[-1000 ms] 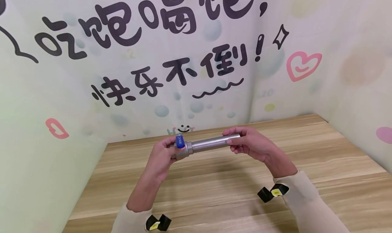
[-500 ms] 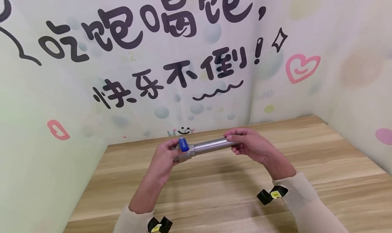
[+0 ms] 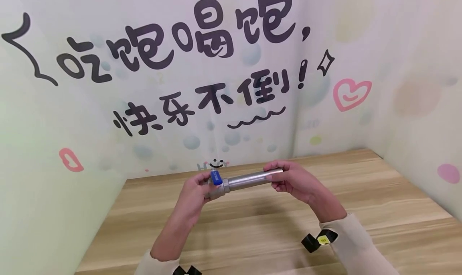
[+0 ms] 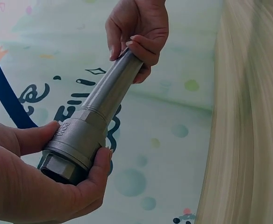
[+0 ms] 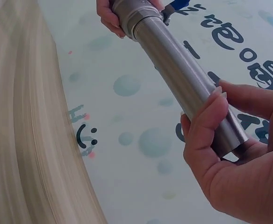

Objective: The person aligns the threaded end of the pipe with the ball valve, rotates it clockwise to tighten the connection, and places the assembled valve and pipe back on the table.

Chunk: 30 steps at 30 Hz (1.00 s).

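A steel ball valve (image 4: 78, 140) with a blue lever handle (image 3: 216, 177) is joined to a straight metal pipe (image 3: 249, 180). My left hand (image 3: 193, 192) grips the valve body, thumb on one side and fingers on the other. At the pipe's far end, my right hand (image 3: 294, 181) pinches the tube between thumb and fingers. Both are held up over the table, the pipe sloping slightly upward to the right in the head view. In the right wrist view the pipe's free end (image 5: 232, 148) shows between the right fingers and palm. A hex fitting (image 4: 61, 169) shows at the valve's other end.
The wood-grain table (image 3: 245, 235) spreads beneath both hands. Behind it hangs a pale printed cloth (image 3: 173, 138) with black lettering, and similar walls enclose the left and right sides. Black wrist-worn devices (image 3: 319, 241) sit at both cuffs.
The head view has tilted up, so the scene sits lower in it. My right thumb and fingers have shifted on the pipe's end; the left hand keeps its grip on the valve.
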### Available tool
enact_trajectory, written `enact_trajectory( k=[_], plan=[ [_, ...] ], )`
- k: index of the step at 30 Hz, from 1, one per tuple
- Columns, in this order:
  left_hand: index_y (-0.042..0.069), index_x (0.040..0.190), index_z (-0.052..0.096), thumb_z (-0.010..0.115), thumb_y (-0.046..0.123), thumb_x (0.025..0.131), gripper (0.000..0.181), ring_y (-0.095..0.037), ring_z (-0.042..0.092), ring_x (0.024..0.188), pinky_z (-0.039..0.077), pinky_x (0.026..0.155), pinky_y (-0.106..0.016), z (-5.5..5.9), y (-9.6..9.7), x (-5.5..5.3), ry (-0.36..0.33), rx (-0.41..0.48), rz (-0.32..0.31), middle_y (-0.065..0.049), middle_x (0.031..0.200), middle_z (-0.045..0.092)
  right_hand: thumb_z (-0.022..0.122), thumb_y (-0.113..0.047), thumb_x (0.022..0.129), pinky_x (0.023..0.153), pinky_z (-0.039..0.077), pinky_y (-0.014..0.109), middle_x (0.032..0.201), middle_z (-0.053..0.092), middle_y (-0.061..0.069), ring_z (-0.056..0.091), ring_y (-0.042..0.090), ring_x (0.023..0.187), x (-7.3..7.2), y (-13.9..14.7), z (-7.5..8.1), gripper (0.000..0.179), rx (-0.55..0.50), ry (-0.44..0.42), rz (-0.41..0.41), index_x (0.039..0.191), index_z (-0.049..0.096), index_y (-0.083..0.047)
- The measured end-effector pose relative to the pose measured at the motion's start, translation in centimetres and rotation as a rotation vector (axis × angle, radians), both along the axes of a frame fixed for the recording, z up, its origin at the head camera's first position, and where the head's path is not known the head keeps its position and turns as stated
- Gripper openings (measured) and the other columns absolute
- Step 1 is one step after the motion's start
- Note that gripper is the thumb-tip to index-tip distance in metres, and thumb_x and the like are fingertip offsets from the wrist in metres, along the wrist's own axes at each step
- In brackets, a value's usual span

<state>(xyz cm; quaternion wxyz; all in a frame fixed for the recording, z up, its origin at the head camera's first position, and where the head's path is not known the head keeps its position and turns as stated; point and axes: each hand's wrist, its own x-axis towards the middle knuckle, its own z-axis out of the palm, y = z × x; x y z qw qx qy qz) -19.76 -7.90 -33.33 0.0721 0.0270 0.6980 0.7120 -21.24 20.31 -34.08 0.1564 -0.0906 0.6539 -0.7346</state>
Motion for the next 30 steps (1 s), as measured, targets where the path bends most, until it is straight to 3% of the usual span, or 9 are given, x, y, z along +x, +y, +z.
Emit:
enact_trajectory(
  k=[5,11,18,30],
  plan=[
    [-0.008,0.129,0.055,0.061,-0.001,0.087,0.042,-0.029,0.055,0.102,0.051,0.084,-0.032,-0.2,-0.24,-0.13,-0.003,0.012,-0.005,-0.021,0.124,0.052,0.059,0.006,0.089,0.062,0.051,0.02,0.09,0.058,0.006,0.058,0.01,0.067,-0.06,-0.03,-0.3,0.022,-0.036,0.001,0.03,0.106,0.062,-0.007],
    [-0.009,0.129,0.054,0.061,-0.002,0.087,0.043,-0.029,0.054,0.102,0.05,0.083,-0.031,0.08,-0.31,-0.49,0.005,0.037,-0.016,-0.021,0.124,0.052,0.062,-0.001,0.09,0.061,0.051,0.021,0.083,0.058,0.006,0.057,0.01,0.065,-0.24,-0.02,0.18,0.016,-0.018,0.012,0.026,0.104,0.063,-0.009],
    [-0.007,0.129,0.055,0.062,0.0,0.088,0.042,-0.029,0.055,0.103,0.05,0.083,-0.032,0.02,-0.33,-0.48,0.008,0.029,-0.033,-0.02,0.124,0.054,0.06,-0.007,0.094,0.063,0.053,0.023,0.088,0.058,0.007,0.059,0.01,0.065,-0.33,0.18,0.13,0.012,-0.009,0.013,0.047,0.106,0.061,-0.007],
    [-0.009,0.126,0.055,0.061,-0.003,0.087,0.04,-0.025,0.058,0.096,0.052,0.079,-0.03,0.09,-0.11,-0.43,0.013,0.025,-0.002,-0.02,0.115,0.056,0.057,-0.016,0.098,0.066,0.054,0.023,0.095,0.058,0.009,0.059,0.01,0.068,-0.57,0.26,-0.07,0.021,0.005,0.009,0.05,0.112,0.058,0.0]
  ],
)
